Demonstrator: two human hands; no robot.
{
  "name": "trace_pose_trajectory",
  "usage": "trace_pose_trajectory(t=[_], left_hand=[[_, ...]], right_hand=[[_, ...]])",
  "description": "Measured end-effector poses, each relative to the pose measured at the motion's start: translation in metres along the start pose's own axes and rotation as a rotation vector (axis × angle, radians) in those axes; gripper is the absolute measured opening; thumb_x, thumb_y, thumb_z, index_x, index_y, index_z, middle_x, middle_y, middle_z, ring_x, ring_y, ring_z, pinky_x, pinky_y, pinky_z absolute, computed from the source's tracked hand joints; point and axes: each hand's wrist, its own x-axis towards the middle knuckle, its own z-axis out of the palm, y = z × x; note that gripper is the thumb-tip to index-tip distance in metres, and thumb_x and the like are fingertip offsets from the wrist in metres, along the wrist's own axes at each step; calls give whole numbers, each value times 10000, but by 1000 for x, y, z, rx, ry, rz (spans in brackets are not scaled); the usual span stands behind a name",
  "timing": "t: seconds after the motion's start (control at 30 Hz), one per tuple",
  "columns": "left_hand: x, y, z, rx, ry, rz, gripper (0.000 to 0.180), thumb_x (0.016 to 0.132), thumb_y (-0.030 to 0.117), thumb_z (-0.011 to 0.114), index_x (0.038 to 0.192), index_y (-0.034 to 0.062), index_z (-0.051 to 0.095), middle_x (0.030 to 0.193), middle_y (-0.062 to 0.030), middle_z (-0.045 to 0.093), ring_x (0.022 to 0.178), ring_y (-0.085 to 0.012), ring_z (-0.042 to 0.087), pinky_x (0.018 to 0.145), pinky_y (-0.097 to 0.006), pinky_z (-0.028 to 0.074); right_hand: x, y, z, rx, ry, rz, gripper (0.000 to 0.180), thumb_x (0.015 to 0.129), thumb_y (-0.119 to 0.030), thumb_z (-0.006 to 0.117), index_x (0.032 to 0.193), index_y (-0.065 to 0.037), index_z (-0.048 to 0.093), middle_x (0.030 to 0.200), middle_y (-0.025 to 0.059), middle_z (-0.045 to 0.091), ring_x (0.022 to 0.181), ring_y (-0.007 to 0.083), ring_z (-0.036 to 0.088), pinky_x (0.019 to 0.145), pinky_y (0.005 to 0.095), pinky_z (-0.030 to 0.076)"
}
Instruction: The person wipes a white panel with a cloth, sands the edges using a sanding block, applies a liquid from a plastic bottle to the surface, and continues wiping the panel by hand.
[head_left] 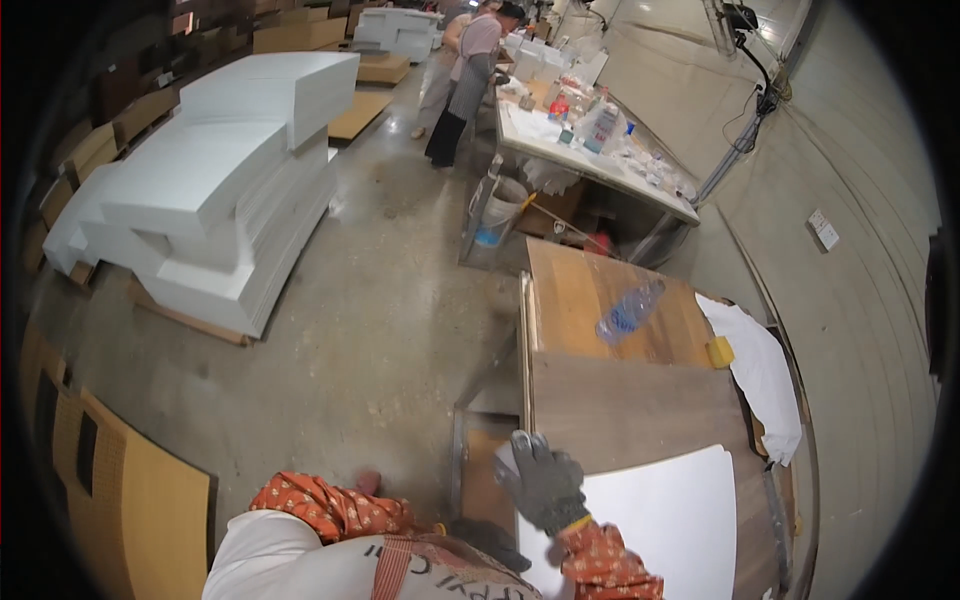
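Observation:
My right hand (543, 487), in a grey glove with an orange patterned sleeve, lies on the near left corner of a large white sheet (660, 520), fingers curled over its edge. The sheet rests on a dark wooden board (630, 410) on the workbench. My left sleeve (330, 508) crosses my chest. A dark gloved shape (490, 542) by the sheet's lower left edge looks like my left hand, but its grip is hidden.
A plastic water bottle (630, 310), a yellow block (720, 352) and a white cloth (765, 385) lie farther along the bench. Stacked white foam slabs (220, 190) stand on the floor to the left. Another person (468, 80) works at a cluttered far table (600, 165).

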Motion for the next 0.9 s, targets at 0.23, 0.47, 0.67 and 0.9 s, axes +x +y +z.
trace_pose_trajectory(t=[0.23,0.47,0.67,0.9], left_hand=[[-10,-64,-105,591,-122,72,298,947,316,493,1143,134,625,973,-129,652,852,-282,642,804,-383,503],[-33,-136,-158,499,142,351,307,948,319,500,1197,194,628,1145,-146,603,994,-317,602,871,-398,484],[-40,-125,-178,334,135,226,323,909,301,532,1189,166,620,1015,-103,641,912,-283,624,829,-374,474],[-4,-81,-148,544,115,561,329,861,235,569,1178,177,632,963,-90,653,876,-267,635,742,-383,507]], right_hand=[[-19,-21,22,-120,77,240,674,825,-525,555,1318,-69,487,1259,192,539,953,368,573,810,518,432],[-20,-50,-7,-42,-287,639,718,864,-544,533,1431,-126,392,1389,192,461,1059,375,554,843,542,450],[-7,-51,-10,-110,-94,636,659,885,-494,521,1404,-101,414,1349,212,493,1033,392,557,844,513,461],[-15,-39,-8,-117,0,749,677,830,-492,548,1321,-29,492,1298,268,514,1068,454,525,852,544,401]])
